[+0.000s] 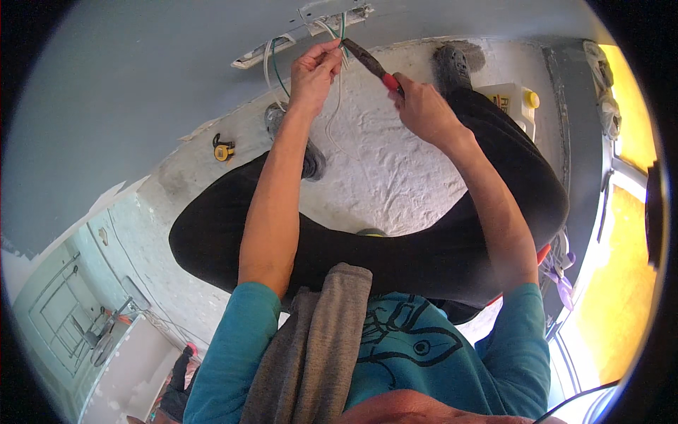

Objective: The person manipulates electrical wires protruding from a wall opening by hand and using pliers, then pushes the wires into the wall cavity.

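Loose white and green wires (274,71) hang from openings in a rough slot (253,56) low on the grey wall. My left hand (314,74) pinches a wire near the right-hand bundle, fingertips together beside the jaws of dark, worn pliers (364,56). My right hand (424,109) is closed around the pliers' red-and-black handle, with the tool angled up and left so its tip is at the wire. Exactly which wire sits in the jaws is too small to tell. A thin white wire trails down onto the pale, rough floor.
A yellow tape measure (223,150) lies left on the floor (353,177). My clog-shod feet and bent legs frame the work. A white jug (519,106) stands by my right leg, purple-handled tools (561,279) lie lower right, and a white board (120,381) is at lower left.
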Demonstrator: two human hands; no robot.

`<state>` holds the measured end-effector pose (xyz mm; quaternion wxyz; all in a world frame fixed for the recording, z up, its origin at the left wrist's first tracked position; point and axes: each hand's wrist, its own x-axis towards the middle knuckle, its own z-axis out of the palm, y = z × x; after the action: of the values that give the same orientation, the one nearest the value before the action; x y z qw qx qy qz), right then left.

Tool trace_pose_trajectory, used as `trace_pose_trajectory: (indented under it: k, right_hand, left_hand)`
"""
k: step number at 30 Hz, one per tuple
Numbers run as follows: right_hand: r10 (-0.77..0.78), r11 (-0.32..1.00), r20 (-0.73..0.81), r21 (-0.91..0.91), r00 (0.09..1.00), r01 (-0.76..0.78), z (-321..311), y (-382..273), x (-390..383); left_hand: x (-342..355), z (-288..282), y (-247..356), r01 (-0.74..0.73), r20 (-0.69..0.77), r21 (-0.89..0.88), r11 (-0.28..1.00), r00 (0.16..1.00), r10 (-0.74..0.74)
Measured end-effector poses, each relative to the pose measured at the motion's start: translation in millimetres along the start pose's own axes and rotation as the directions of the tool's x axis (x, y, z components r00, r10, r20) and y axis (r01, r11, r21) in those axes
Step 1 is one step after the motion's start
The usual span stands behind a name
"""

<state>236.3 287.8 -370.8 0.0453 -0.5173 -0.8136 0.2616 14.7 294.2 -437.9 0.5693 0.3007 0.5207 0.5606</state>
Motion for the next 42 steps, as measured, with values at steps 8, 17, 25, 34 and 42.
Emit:
trace_pose_trajectory:
  k: [8, 17, 25, 34, 42]
  right_hand:
    - [-0.040, 0.998, -0.036, 0.037, 0.999, 0.042, 9.9, 11.2, -2.1]
    - [0.025, 0.995, 0.051, 0.100, 0.998, -0.030, 6.0, 7.0, -0.8]
    - [0.068, 0.939, 0.117, 0.328, 0.991, -0.104, 10.0, 3.8, -0.5]
    - [-0.021, 1.000, 0.001, -0.018, 1.000, 0.021, 0.3, 3.0, -3.9]
    - [-0.027, 0.998, -0.023, -0.052, 0.999, 0.026, 3.8, 1.9, -2.6]
  left_hand:
    - [0.5, 0.5, -0.3, -0.008, 0.043, 0.002, 1.000, 0.999, 0.007]
    - [-0.3, 1.2, -0.1, 0.008, 0.022, 0.013, 1.000, 1.000, -0.008]
    - [-0.1, 0.8, -3.7, 0.014, 0.018, -0.029, 0.999, 1.000, -0.014]
    - [-1.1, 3.7, 1.6, 0.015, -0.002, 0.007, 1.000, 1.000, -0.015]
    - [-1.1, 4.7, 0.2, -0.015, 0.006, 0.017, 1.000, 1.000, 0.015]
